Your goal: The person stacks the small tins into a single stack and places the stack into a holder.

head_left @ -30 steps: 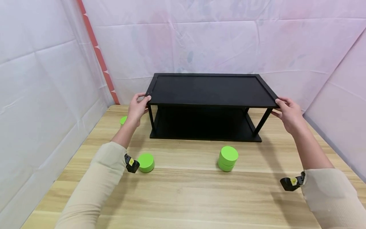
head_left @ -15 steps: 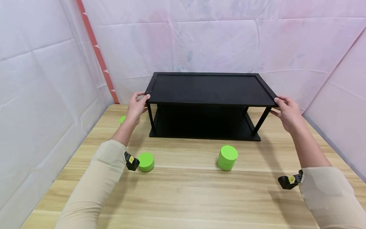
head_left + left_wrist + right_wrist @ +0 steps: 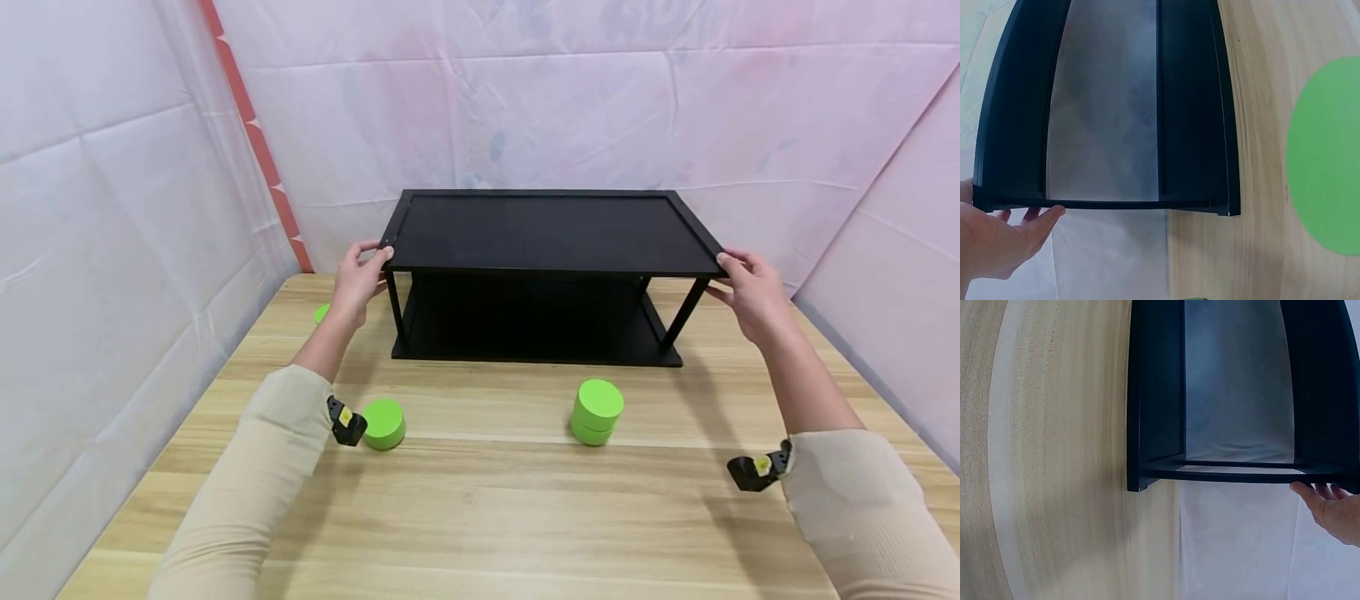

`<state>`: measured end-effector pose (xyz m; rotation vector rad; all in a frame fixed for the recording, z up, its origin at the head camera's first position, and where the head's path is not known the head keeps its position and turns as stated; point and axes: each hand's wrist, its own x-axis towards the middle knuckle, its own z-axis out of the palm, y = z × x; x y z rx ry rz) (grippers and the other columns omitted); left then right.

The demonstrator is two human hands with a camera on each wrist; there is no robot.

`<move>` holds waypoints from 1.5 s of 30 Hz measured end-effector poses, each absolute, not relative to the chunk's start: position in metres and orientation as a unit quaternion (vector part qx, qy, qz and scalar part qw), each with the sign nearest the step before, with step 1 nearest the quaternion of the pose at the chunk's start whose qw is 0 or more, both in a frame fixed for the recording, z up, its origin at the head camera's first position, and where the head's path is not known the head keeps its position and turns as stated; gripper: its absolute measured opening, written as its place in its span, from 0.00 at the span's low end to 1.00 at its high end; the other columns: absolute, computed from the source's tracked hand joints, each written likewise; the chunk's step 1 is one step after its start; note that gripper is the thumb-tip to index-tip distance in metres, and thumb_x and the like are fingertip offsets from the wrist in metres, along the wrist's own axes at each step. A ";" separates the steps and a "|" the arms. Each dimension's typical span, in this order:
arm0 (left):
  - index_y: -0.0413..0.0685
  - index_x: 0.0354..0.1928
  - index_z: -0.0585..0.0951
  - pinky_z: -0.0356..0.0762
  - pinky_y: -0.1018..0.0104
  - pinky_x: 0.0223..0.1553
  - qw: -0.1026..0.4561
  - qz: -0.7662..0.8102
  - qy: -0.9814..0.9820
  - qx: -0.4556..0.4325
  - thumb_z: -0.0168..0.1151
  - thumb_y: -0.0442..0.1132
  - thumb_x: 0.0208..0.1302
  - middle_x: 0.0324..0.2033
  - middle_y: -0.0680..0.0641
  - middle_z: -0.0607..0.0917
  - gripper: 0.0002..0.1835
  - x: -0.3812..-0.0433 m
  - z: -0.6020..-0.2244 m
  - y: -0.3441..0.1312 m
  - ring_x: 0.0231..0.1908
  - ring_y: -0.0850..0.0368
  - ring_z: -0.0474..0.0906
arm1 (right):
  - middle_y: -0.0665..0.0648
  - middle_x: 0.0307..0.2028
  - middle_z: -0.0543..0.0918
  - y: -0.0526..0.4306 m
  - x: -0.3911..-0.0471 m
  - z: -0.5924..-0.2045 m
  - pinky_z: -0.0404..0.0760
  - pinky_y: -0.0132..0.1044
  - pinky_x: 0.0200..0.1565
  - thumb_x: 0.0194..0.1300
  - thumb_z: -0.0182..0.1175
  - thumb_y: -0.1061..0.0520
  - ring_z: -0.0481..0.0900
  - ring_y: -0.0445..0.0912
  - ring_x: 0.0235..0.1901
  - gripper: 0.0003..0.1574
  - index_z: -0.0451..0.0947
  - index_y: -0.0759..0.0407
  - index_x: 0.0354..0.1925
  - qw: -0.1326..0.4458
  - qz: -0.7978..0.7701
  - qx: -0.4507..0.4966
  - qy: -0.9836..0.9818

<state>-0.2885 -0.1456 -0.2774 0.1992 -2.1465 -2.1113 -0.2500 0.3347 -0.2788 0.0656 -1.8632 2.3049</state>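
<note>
A black two-tier shelf [image 3: 540, 233] stands upright toward the back of the wooden table, its top board and lower board joined by thin corner posts. My left hand [image 3: 360, 279] grips the front left corner of the top board, thumb on top and fingers beneath. At the opposite front corner, my right hand [image 3: 753, 296] holds the board the same way. Seen from the left wrist, the hand [image 3: 1013, 240] reaches under the shelf's end by a post. The right wrist view has the other hand [image 3: 1332, 512] at the far end's post.
In front of the shelf sit a green round block [image 3: 384, 423] at left and two stacked green blocks [image 3: 597, 411] at right. Another green block [image 3: 322, 313] is partly hidden behind the left forearm. White cloth walls [image 3: 555, 117] enclose the table [image 3: 480, 517].
The shelf's front edge and both hands sit very slightly farther back than a second ago, and the right hand has shifted a little left. Both hands keep their grip.
</note>
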 end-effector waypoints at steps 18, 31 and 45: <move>0.40 0.65 0.62 0.67 0.55 0.55 0.042 -0.629 -0.776 0.032 0.52 0.53 0.65 0.60 0.39 0.67 0.32 -0.281 -0.279 -0.158 0.55 0.46 0.67 | 0.49 0.43 0.70 0.340 -0.241 -0.273 0.76 0.22 0.37 0.65 0.56 0.55 0.73 0.35 0.42 0.06 0.73 0.54 0.40 0.168 0.719 -0.022 -0.674; 0.35 0.59 0.67 0.67 0.57 0.55 0.087 -0.621 -0.778 -0.029 0.53 0.53 0.65 0.53 0.38 0.73 0.30 -0.242 -0.288 -0.184 0.54 0.45 0.69 | 0.47 0.35 0.82 0.325 -0.197 -0.265 0.73 0.19 0.40 0.63 0.57 0.64 0.79 0.35 0.34 0.08 0.80 0.60 0.41 0.268 0.653 0.059 -0.706; 0.38 0.57 0.71 0.72 0.63 0.50 -0.053 -0.529 -0.827 -0.184 0.58 0.44 0.64 0.52 0.40 0.75 0.23 -0.199 -0.335 -0.216 0.52 0.49 0.72 | 0.46 0.44 0.80 0.283 -0.160 -0.299 0.72 0.21 0.44 0.66 0.55 0.63 0.76 0.35 0.44 0.16 0.72 0.68 0.51 0.156 0.489 0.155 -0.844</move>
